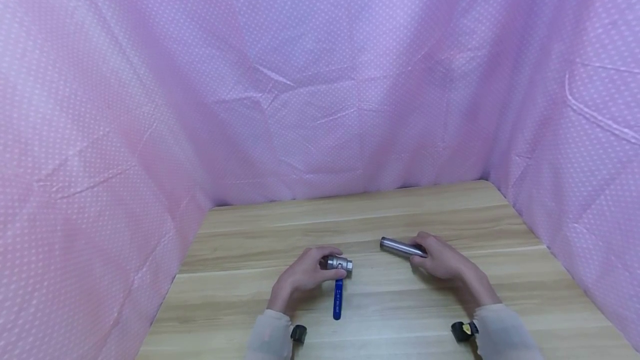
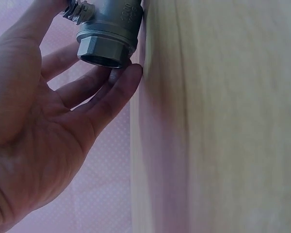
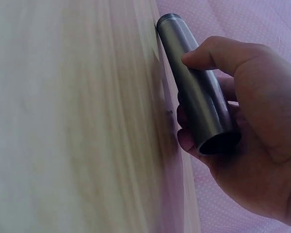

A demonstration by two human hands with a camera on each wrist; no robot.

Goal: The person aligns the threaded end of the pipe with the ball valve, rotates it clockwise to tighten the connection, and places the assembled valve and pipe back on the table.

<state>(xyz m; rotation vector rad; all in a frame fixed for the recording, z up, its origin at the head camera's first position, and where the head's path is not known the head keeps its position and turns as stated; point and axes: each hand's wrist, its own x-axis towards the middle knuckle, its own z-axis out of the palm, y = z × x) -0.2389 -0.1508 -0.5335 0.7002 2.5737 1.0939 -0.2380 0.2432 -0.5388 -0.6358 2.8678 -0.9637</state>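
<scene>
In the head view my left hand [image 1: 311, 269] holds a metal ball valve [image 1: 340, 264] between thumb and fingers. The valve's blue lever handle [image 1: 338, 300] points toward the near side of the table. Seen from the left wrist, the valve's hexagonal end [image 2: 104, 51] has its open bore facing the palm. My right hand [image 1: 442, 259] grips a steel pipe [image 1: 400, 247] around its right end, and the pipe's other end points left toward the valve's side. The right wrist view shows the pipe [image 3: 196, 85] hollow, threaded at its far end, with the thumb lying along it.
A light wood-grain table [image 1: 390, 310] lies under both hands. Pink dotted cloth [image 1: 350, 99] hangs around its back and sides. Dark wrist devices [image 1: 298, 334] sit by both sleeves. Valve and pipe are apart, with bare tabletop between them.
</scene>
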